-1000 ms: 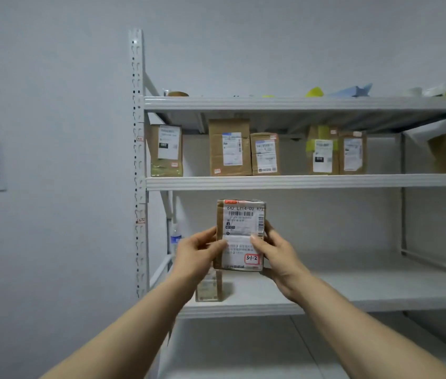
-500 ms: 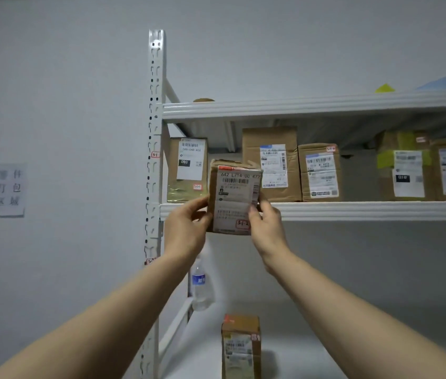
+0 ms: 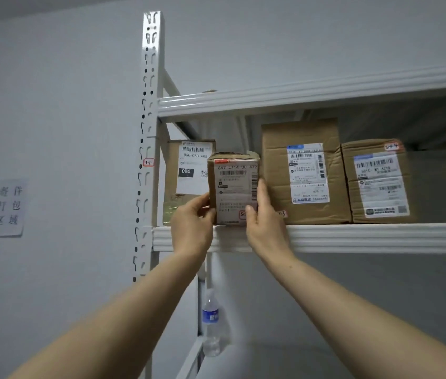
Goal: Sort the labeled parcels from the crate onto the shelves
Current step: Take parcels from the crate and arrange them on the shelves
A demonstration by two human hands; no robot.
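A small brown parcel (image 3: 233,187) with a white shipping label stands upright at the front edge of the middle shelf (image 3: 367,237). My left hand (image 3: 193,222) grips its left side and my right hand (image 3: 264,217) grips its right side, thumb over a red-framed sticker. The parcel sits between a labeled box (image 3: 189,170) on its left and a taller carton (image 3: 305,170) on its right. The crate is out of view.
Another labeled carton (image 3: 377,181) stands further right on the same shelf. The white slotted upright (image 3: 149,127) carries a small red tag. A water bottle (image 3: 211,322) stands on the lower shelf near the post. A paper sign (image 3: 8,207) hangs on the left wall.
Both hands have lifted the parcel from chest height up to the middle shelf and set its base on the shelf edge between two boxes. The view has tilted upward and closer.
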